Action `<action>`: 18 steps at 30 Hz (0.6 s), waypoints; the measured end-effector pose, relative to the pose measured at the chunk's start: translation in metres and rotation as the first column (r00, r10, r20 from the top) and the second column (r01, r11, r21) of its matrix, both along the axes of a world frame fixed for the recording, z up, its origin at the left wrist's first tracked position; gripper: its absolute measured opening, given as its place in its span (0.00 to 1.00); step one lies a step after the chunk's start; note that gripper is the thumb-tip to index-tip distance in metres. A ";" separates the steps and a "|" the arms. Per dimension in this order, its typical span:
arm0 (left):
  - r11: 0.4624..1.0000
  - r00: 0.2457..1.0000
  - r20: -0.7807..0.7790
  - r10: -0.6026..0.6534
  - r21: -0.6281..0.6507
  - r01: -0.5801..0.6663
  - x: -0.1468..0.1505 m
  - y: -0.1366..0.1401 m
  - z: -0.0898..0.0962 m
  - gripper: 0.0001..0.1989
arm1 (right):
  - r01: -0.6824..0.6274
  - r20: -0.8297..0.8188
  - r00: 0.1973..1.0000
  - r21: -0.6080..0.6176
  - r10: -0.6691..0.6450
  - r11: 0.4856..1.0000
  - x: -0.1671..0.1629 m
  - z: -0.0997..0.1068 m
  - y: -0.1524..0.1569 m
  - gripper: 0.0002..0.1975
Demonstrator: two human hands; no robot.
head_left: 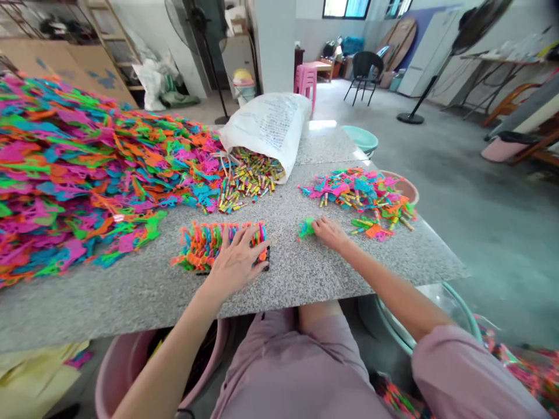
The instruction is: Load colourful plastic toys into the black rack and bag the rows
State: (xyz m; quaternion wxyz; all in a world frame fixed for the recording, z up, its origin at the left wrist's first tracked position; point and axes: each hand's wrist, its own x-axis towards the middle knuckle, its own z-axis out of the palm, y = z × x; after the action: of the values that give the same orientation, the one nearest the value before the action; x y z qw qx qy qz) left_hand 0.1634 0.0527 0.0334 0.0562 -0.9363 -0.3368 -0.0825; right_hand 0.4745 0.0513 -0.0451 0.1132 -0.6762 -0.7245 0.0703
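A tight row of thin, bright plastic pieces [203, 247] stands on edge in a black rack [268, 259] on the stone tabletop. My left hand [236, 256] lies over the row's right end, fingers spread, touching the tops. To the right, my right hand [329, 233] is closed on small green and blue plastic pieces [307, 228] just at the table surface; their exact shape is blurred. Beyond it lies a loose heap of coloured plastic pieces [358, 189], with yellow striped tubes among them.
A big mound of coloured plastic pieces [87, 174] covers the table's left side. A white sack [271, 128] spills small yellow tubes [248, 177] at the back. Below the front edge are a pink tub [117, 372] and a green-rimmed tub [465, 302]; another pink basin [408, 189] stands at the right edge.
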 end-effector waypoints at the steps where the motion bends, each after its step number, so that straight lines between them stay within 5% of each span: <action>1: 1.000 1.000 0.010 0.001 -0.011 -0.001 0.000 -0.001 0.001 0.19 | 0.000 -0.025 1.000 -0.001 0.000 1.000 -0.010 -0.001 -0.004 0.10; 6: 0.999 0.998 0.050 0.032 -0.032 -0.031 0.003 -0.003 0.002 0.17 | 0.013 -0.329 0.944 -0.034 -0.024 0.999 -0.102 -0.019 -0.040 0.06; 9: 0.999 0.999 0.038 0.021 -0.048 -0.019 0.004 -0.002 0.001 0.17 | 0.074 -0.632 0.765 -0.107 -0.126 0.991 -0.145 -0.031 -0.050 0.05; 12: 0.999 0.999 0.032 0.009 -0.049 -0.008 0.003 0.000 0.001 0.18 | 0.114 -0.746 0.647 -0.110 -0.157 0.987 -0.159 -0.034 -0.047 0.05; 18: 0.998 0.996 0.084 -0.002 -0.059 0.007 0.001 0.001 0.001 0.18 | 0.133 -0.463 0.870 -0.112 -0.170 0.985 -0.162 -0.019 -0.041 0.06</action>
State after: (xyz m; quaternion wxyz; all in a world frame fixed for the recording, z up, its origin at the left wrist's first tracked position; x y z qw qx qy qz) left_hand 0.1648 0.0534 0.0340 0.0139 -0.9339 -0.3393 -0.1118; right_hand 0.3126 0.0105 -0.0643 0.2645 -0.6974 -0.6170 0.2509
